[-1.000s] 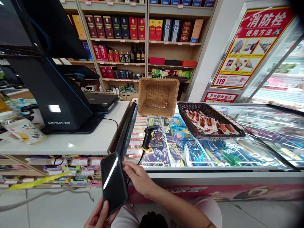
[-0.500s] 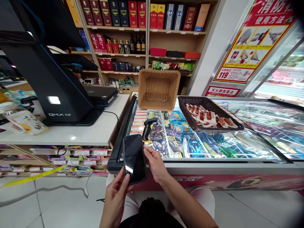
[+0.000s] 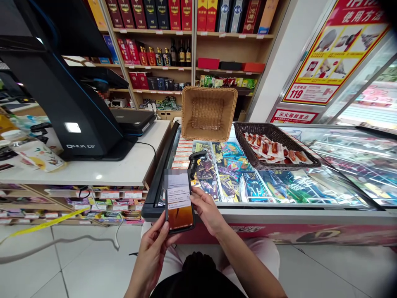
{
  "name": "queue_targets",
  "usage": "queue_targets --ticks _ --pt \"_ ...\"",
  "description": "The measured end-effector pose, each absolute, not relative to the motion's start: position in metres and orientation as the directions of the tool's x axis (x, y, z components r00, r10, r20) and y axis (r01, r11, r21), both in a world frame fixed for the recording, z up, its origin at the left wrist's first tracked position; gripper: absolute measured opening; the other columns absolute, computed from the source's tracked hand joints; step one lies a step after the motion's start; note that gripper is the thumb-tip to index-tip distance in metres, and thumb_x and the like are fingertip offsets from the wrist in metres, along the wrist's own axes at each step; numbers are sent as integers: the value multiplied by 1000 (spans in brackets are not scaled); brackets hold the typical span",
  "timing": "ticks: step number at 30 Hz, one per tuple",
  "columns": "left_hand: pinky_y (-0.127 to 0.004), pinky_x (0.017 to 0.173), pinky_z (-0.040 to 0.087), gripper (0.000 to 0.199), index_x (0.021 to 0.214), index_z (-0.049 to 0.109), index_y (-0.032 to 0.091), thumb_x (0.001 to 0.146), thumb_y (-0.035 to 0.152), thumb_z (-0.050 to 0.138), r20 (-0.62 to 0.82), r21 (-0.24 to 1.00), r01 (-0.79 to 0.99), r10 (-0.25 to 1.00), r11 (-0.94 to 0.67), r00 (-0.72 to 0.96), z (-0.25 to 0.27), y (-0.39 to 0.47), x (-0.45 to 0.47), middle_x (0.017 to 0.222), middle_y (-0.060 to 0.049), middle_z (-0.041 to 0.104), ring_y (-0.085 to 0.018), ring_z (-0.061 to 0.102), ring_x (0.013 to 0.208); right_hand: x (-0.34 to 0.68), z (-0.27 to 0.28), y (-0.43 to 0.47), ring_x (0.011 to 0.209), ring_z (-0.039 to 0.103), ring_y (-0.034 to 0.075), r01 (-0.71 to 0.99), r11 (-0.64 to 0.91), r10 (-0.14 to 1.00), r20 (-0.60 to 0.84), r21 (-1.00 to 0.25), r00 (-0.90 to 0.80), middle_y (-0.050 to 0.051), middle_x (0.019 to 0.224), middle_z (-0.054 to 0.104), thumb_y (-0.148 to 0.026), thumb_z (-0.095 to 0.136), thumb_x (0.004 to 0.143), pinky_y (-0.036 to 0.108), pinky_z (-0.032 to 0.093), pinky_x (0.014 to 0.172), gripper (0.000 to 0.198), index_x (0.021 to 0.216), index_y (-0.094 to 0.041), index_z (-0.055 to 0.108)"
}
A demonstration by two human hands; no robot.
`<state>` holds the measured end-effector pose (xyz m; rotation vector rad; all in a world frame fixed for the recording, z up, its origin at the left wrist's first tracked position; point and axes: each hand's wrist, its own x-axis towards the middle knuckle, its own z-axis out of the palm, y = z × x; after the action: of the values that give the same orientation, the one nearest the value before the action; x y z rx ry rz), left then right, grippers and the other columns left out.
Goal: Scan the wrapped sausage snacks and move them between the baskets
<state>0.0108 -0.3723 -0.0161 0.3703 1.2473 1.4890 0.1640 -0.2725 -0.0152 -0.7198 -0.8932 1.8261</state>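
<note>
A black smartphone (image 3: 180, 207) is held upright in front of me, its screen lit with several notifications over an orange picture. My left hand (image 3: 153, 244) is closed around its lower left side, thumb along the edge. At the right edge, the fingers of my right hand (image 3: 206, 209) are closed on the phone too. Just beyond the phone a black barcode scanner (image 3: 196, 159) rests on the glass top of a chest freezer (image 3: 279, 212), partly hidden by the phone. Packaged ice creams (image 3: 229, 186) show through the glass.
A tan wicker basket (image 3: 208, 114) and a dark tray of wrapped sausages (image 3: 276, 147) sit on the freezer. To the left, a checkout machine (image 3: 83, 103) and a plastic jar (image 3: 40, 155) stand on a white counter (image 3: 124, 169). A grey cable (image 3: 71, 240) crosses the floor.
The phone's screen, dark before, is now lit with notifications. Both hands keep hold of the phone, and the view has shifted slightly.
</note>
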Motion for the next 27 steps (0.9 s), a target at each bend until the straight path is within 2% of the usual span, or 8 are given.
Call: queue_targets --ticks 4,6,8,11,14,17,21,27 --pt "-44 93 68 71 130 79 21 65 40 99 -373 835 -521 878 177 -299 -17 -372 10 132 -11 77 -34 75 117 164 -14 -285 115 70 25 -475 -232 894 7 -849 -449 3 122 76 -23 86 67 39 54 101 74 137 -30 61" --pt "-44 95 67 71 131 78 21 66 41 99 -356 844 -511 883 162 -308 -18 -371 10 133 -12 77 -34 75 117 159 -16 -286 114 70 25 -471 -223 900 4 -853 -435 2 123 75 -19 84 65 39 56 98 82 141 -32 57" --pt "-45 96 67 74 131 78 19 64 43 99 -345 852 -502 882 151 -320 -18 -371 11 132 -13 77 -35 75 117 153 -17 -281 108 71 25 -457 -216 930 -38 -863 -367 2 114 77 -24 84 66 38 56 96 70 133 -30 62" --pt "-47 98 65 80 132 78 18 61 46 100 -340 864 -484 873 143 -350 -19 -371 14 131 -15 77 -36 75 118 148 -15 -269 102 70 24 -417 -171 977 -98 -893 -191 2 102 77 -44 79 76 37 54 94 40 110 -25 71" --pt "-49 99 64 82 135 76 18 62 49 99 -330 875 -465 872 138 -362 -19 -371 15 131 -16 77 -37 74 120 148 -11 -264 102 68 23 -398 -135 988 -93 -907 -123 2 103 77 -53 74 81 34 53 93 36 104 -25 73" --pt "-50 98 64 83 136 75 18 63 51 99 -318 877 -463 878 130 -357 -18 -372 17 135 -16 75 -39 73 121 148 -8 -272 103 69 23 -416 -146 978 -67 -898 -199 2 106 77 -49 78 80 34 53 95 46 119 -26 68" --pt "-51 96 66 86 136 75 17 60 50 100 -316 872 -473 882 125 -350 -14 -372 20 139 -17 73 -40 72 121 144 -8 -283 110 70 22 -403 -105 970 -4 -909 -242 3 118 76 -37 86 74 35 54 100 73 140 -27 56" --pt "-52 98 64 84 138 74 18 64 49 98 -288 888 -445 895 117 -341 -12 -372 21 133 -16 76 -40 73 120 140 -9 -284 107 71 22 -387 -91 972 4 -918 -236 4 118 75 -32 89 71 36 55 99 83 145 -28 51"
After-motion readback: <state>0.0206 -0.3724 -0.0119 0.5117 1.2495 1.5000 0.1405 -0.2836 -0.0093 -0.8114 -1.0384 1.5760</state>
